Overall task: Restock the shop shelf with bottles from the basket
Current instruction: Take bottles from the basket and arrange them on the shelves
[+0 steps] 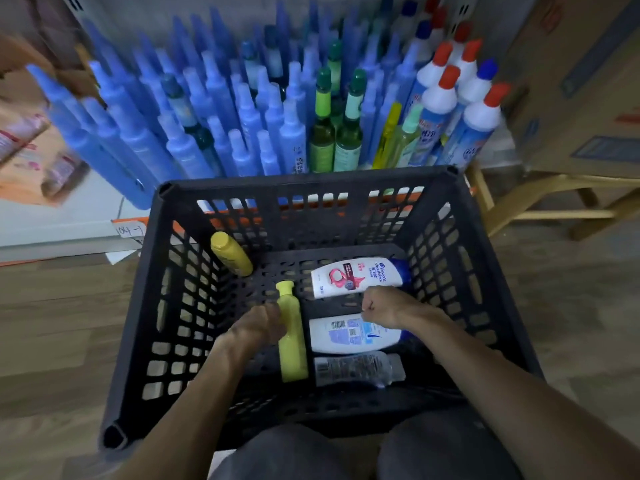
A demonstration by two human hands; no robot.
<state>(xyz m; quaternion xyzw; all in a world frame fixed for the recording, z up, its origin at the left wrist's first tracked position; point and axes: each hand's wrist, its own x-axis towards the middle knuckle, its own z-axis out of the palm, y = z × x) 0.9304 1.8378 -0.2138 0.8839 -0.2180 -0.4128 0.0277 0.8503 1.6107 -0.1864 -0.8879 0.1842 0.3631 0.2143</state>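
Note:
A black plastic basket stands in front of the shelf and holds several bottles lying down. My left hand curls against the neck of a lime-yellow bottle in the middle of the basket. My right hand is curled over the upper edge of a white shampoo bottle that shows its back label. Above it lies a second white shampoo bottle with a pink label and a blue cap. A clear bottle lies nearest me. A darker yellow bottle leans in the far left corner.
The shelf behind the basket is packed with upright blue bottles, some green ones and white bottles with red caps. Cardboard boxes on a wooden stand stand at the right. My knees are below the basket.

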